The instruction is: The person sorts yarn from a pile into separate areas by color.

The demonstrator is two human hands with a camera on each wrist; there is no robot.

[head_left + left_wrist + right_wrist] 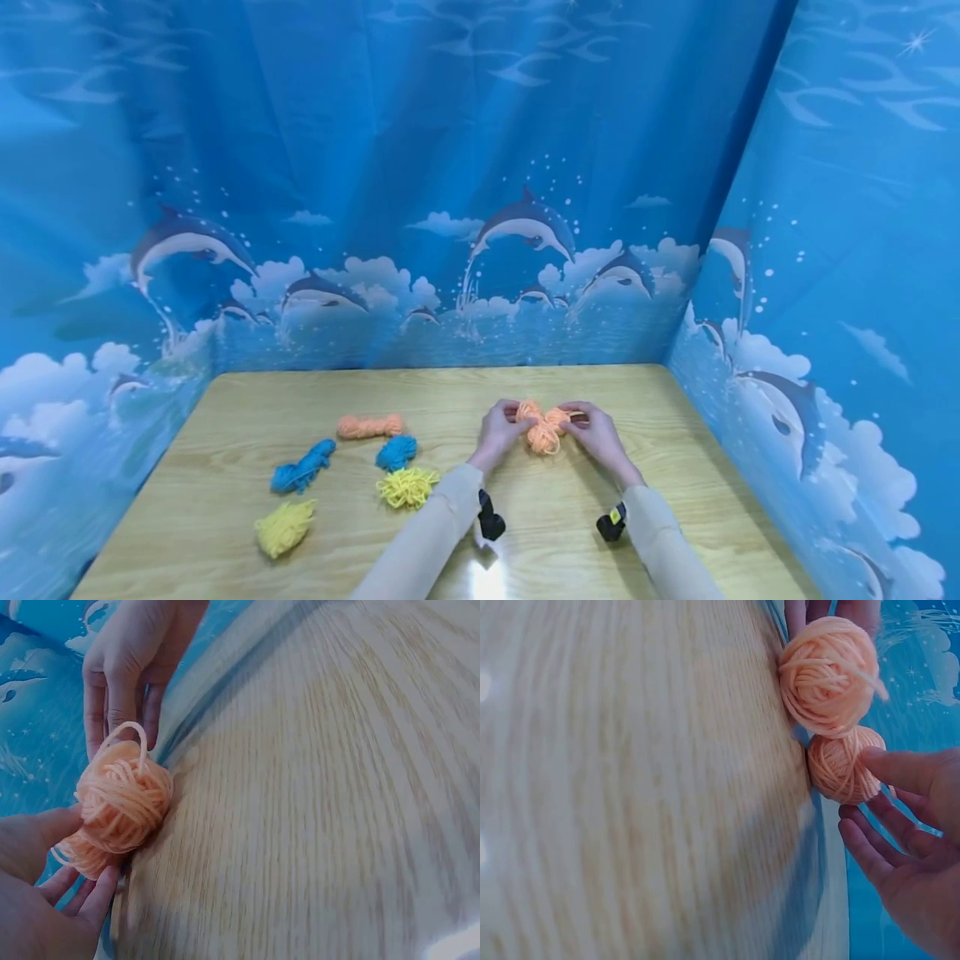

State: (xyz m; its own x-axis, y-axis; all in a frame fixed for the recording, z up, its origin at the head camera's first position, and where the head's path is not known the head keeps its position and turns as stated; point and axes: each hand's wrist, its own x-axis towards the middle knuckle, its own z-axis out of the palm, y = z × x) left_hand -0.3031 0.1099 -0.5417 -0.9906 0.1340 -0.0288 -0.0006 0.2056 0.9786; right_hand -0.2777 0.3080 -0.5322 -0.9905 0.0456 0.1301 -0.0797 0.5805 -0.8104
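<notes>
A peach-orange yarn bundle (pixel 543 430) with several rounded lobes stands on the table between my two hands. My left hand (pixel 501 430) grips its left side; in the left wrist view the thumb lies on one side of the yarn (pixel 124 799) and the fingers on the other. On the right side, my right hand (pixel 597 433) pinches a smaller lobe. The right wrist view shows that thumb pressed on the yarn (pixel 845 765), with the fingers curving under and behind it. A loose loop sticks out at the top of the bundle.
Left on the wooden table (pixel 570 533) lie a peach-orange twisted skein (pixel 370 427), a blue skein (pixel 303 467), a blue bundle (pixel 396 452), a yellow looped bundle (pixel 407 487) and a yellow tuft (pixel 285 528). A dolphin-printed blue curtain (pixel 420 167) encloses the table's back and sides.
</notes>
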